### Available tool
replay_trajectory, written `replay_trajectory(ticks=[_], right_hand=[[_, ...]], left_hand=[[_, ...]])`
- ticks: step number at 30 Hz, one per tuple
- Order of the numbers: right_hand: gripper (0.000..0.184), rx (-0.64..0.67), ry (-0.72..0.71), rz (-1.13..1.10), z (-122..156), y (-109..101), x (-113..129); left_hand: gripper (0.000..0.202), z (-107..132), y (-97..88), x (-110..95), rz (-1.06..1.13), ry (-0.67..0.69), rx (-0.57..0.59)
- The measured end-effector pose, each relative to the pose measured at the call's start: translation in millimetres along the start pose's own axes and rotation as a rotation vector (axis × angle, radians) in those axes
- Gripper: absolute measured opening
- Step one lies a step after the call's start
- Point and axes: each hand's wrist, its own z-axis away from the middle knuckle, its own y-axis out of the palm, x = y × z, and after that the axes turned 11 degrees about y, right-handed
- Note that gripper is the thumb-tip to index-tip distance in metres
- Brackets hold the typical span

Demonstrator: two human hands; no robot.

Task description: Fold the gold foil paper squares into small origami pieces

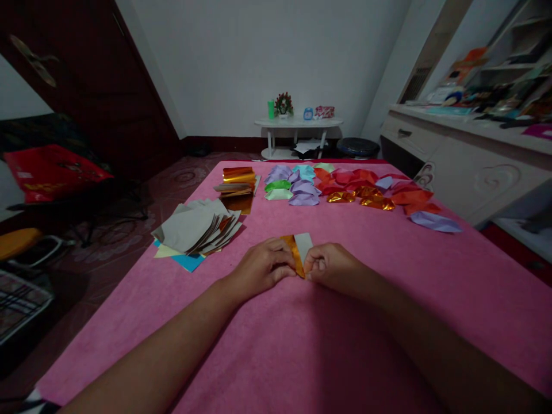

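A small sheet of gold foil paper (298,249), grey on its back, lies partly folded on the pink cloth (345,345) in front of me. My left hand (262,267) pinches its left side with curled fingers. My right hand (332,265) pinches its right side, fingertips pressed to the fold. Both hands meet at the paper's near edge.
A fanned stack of grey-backed sheets (199,230) lies at the left over blue and yellow paper. Gold foil sheets (238,181) sit further back. Several folded paper pieces (345,187) in purple, green, red and gold spread across the far side. A white cabinet (474,167) stands to the right.
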Motion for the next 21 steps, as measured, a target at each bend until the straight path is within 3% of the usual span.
replay_trajectory(ticks=[4,10,21], right_hand=[[0.014,0.083,0.065,-0.039,1.6,-3.5,3.4],[0.013,0.162,0.173,-0.115,4.8,-6.3,3.5],[0.017,0.132,0.167,-0.025,8.5,-8.7,11.3]], left_hand=[[0.008,-2.9,6.0,0.0,0.044,-0.12,-0.06],[0.01,-6.5,10.0,-1.1,0.047,-0.193,-0.075],[0.013,-9.9,16.2,-0.4,-0.042,-0.245,-0.093]])
